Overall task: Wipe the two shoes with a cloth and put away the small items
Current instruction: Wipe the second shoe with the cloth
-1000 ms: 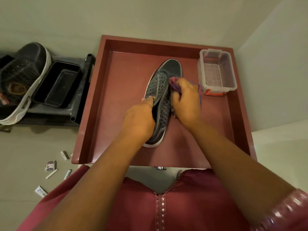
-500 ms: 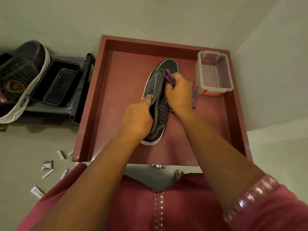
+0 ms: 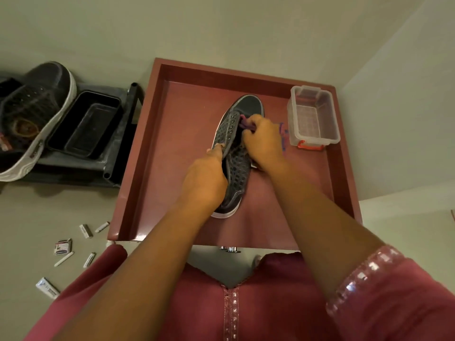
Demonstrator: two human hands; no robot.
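Now my right hand (image 3: 262,139), pinching the cloth (image 3: 247,124), has moved up to the tongue; my left hand (image 3: 205,183) grips the shoe (image 3: 237,153); first shoe unfinished.

Lighting dim and warm, yellowish cast over the whole head view; source not in frame, light seems to fall from above and behind the person. Soft, broad shadows: the forearms darken the near part of the red tray (image 3: 157,148), and a diffuse shadow lies under the dark rack (image 3: 123,134) at left. Weak sheen on the tray's near left rim and on the clear plastic box (image 3: 332,114); no hard glare. Strong wide-angle distortion: tray edges splay, wall lines bend toward the corners, near sleeves bulge. Overall soft, slightly noisy; the small items on the floor (image 3: 61,247) show unreadable print. Both hands slightly smeared at the fingers.
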